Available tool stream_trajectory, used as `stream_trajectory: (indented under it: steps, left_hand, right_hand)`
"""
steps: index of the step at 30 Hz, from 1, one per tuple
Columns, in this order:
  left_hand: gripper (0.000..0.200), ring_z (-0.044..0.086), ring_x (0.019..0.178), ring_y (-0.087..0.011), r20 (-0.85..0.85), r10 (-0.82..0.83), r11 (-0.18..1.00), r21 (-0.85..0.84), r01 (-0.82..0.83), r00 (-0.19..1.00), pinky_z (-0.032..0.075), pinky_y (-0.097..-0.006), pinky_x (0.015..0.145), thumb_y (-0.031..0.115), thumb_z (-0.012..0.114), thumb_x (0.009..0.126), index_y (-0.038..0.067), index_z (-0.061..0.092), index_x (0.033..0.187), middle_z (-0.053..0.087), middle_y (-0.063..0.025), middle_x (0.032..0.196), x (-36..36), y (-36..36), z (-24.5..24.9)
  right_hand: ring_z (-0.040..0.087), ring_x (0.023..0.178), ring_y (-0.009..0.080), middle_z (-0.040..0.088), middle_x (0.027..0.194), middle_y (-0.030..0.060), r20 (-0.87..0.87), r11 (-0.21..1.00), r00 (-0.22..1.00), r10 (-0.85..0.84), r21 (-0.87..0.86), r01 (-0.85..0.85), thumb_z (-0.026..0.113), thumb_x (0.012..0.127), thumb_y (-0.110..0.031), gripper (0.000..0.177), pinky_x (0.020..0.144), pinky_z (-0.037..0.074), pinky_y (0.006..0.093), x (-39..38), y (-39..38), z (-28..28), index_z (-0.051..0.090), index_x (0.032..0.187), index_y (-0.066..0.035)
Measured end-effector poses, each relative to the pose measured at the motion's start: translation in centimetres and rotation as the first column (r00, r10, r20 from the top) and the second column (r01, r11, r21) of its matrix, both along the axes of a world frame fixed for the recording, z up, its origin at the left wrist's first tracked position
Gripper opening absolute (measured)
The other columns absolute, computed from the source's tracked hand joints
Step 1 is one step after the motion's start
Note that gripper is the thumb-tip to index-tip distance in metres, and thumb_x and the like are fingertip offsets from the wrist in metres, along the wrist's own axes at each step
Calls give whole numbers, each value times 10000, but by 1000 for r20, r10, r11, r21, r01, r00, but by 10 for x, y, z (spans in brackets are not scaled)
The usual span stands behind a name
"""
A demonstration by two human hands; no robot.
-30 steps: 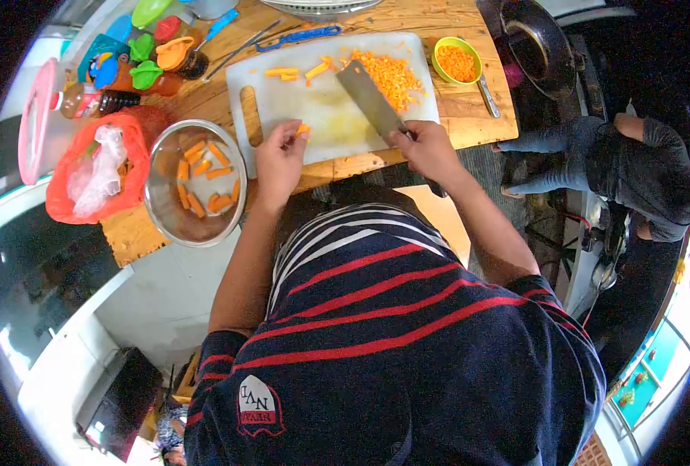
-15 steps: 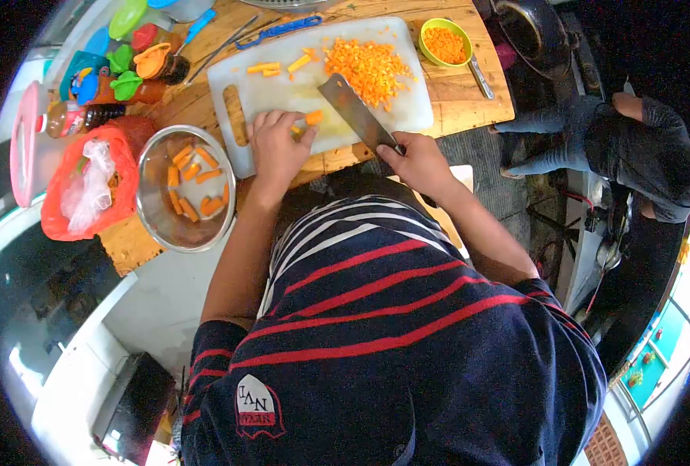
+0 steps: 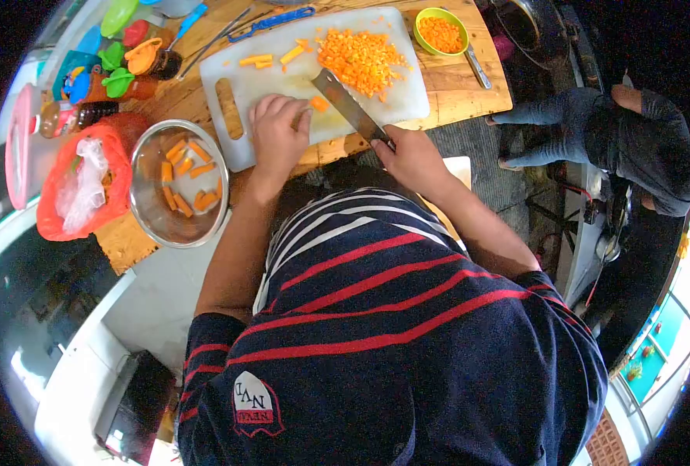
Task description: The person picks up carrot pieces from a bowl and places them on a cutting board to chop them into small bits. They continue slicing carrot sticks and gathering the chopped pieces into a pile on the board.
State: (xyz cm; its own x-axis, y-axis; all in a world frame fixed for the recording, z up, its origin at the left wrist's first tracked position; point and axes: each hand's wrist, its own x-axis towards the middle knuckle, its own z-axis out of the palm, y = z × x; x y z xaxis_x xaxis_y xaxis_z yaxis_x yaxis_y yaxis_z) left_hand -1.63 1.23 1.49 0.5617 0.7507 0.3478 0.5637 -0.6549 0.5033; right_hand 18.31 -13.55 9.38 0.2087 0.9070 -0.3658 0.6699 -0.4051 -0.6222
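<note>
On the white cutting board (image 3: pixel 248 85), my left hand (image 3: pixel 277 133) has its fingers bent and drawn together, against an orange carrot piece (image 3: pixel 318 103) at the fingertips. How much carrot lies under the fingers is hidden. My right hand (image 3: pixel 411 158) is wrapped round the handle of a broad-bladed kitchen knife (image 3: pixel 350 106). The blade slants up and left, just right of that piece. Diced carrot (image 3: pixel 357 60) is heaped behind the knife, and a few carrot sticks (image 3: pixel 256 60) rest towards the back left.
A steel bowl (image 3: pixel 137 203) with carrot sticks stands left, beside a red plastic bag (image 3: pixel 50 206). A green bowl (image 3: pixel 420 35) of diced carrot and a small knife (image 3: pixel 478 68) are at right. Jars (image 3: pixel 139 62) crowd the back left. Another person (image 3: pixel 632 144) stands at right.
The knife blade has shifted slightly up and left, as has my right hand. The carrot piece at my left fingertips sits a little higher and looks turned. The whole view has shifted slightly.
</note>
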Motion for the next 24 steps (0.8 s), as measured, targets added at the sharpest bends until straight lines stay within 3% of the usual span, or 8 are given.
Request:
stream_trajectory:
  steps: [2,5,24]
  left_hand:
    - [168,597,1036,-250,65,-51,994,103,44,997,404,-434,943,172,785,756,122,742,911,700,-25,972,4,-7,0]
    - [179,597,1061,-249,61,-54,990,133,45,997,392,-428,965,212,814,764,144,754,918,703,-10,961,8,-9,-3]
    - [170,610,1044,-234,63,-48,986,164,37,997,393,-426,979,224,813,740,149,744,876,728,17,962,10,-5,-13]
  right_hand:
    - [652,831,483,665,821,294,14,999,1000,-5,-39,5,587,950,-267,288,787,517,559,-2,-2,-1,660,993,8]
    - [652,796,481,662,804,292,58,999,998,7,38,-9,580,952,-257,271,759,522,568,-2,-5,-5,655,983,1]
    - [652,699,463,651,725,270,96,996,993,71,54,-77,575,957,-249,232,670,525,566,-7,-3,-1,638,941,-27]
